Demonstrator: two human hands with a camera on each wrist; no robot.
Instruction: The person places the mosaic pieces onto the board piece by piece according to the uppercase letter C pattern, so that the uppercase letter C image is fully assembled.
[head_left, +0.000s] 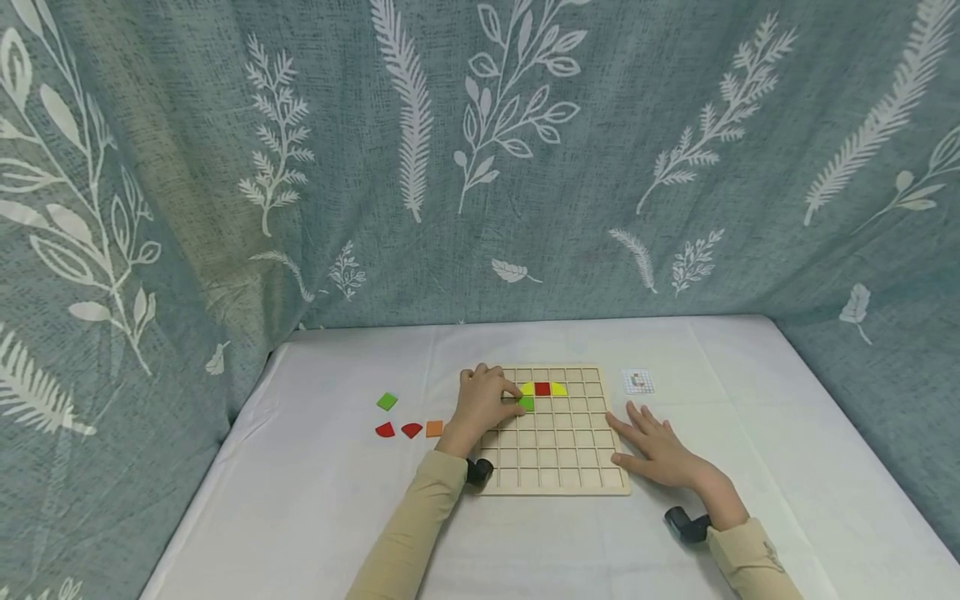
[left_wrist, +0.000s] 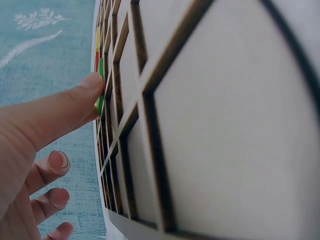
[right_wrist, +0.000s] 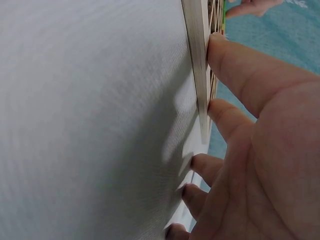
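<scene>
A wooden grid board (head_left: 557,480) lies on the table. My left hand (head_left: 480,404) is over its far left part, pinching a green square tile (head_left: 527,404) between thumb and index finger. In the left wrist view the thumb lies against that green tile (left_wrist: 101,75), and the other fingers are loosely bent. Just beyond it on the grid sit a red square tile (head_left: 542,389) and two yellow curved tiles (head_left: 558,389), one on each side of the red. My right hand (head_left: 663,454) has its fingers spread, with thumb and index finger touching the board's right edge (right_wrist: 198,55).
Left of the board lie a green square (head_left: 386,402), two red fan-shaped tiles (head_left: 385,430) and an orange square (head_left: 434,428). A small printed pattern card (head_left: 638,382) lies beyond my right hand. A patterned curtain (head_left: 450,167) hangs behind the white-covered table (head_left: 300,500).
</scene>
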